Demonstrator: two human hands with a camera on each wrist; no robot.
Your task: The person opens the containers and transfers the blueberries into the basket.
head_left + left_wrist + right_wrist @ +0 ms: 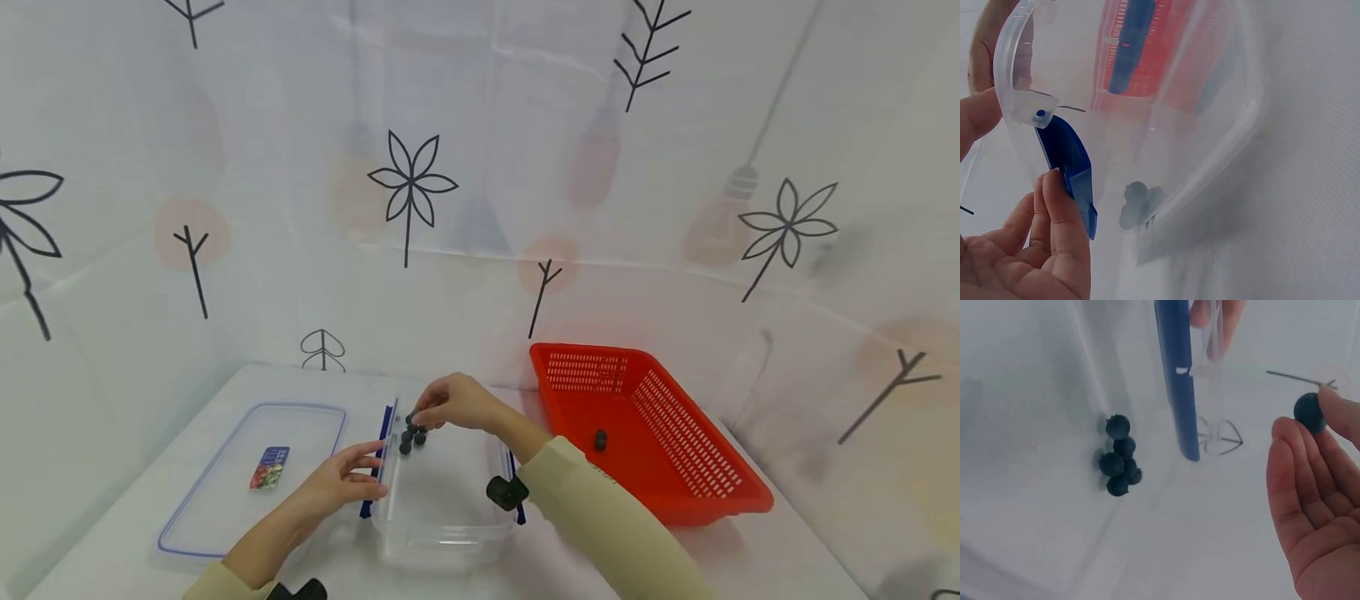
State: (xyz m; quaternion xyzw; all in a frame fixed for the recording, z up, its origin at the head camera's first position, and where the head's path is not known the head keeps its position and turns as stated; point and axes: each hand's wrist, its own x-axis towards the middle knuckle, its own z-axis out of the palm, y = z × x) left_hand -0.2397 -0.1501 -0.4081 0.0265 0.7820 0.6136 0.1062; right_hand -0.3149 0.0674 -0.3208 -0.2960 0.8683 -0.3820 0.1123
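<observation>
A clear plastic container with blue side latches stands on the table. My left hand holds its left side, thumb at the rim and fingertips against a latch. Between thumb and fingers, my right hand pinches a single blueberry. In the head view this right hand is over the far left part of the container. Several more blueberries lie clustered on the container's floor along that side; through the wall they look blurred in the left wrist view.
To the right stands a red perforated basket with a few blueberries on its bottom. On the left, a clear lid with a blue-edged rim lies flat, with a small printed label on it. A patterned cloth hangs behind.
</observation>
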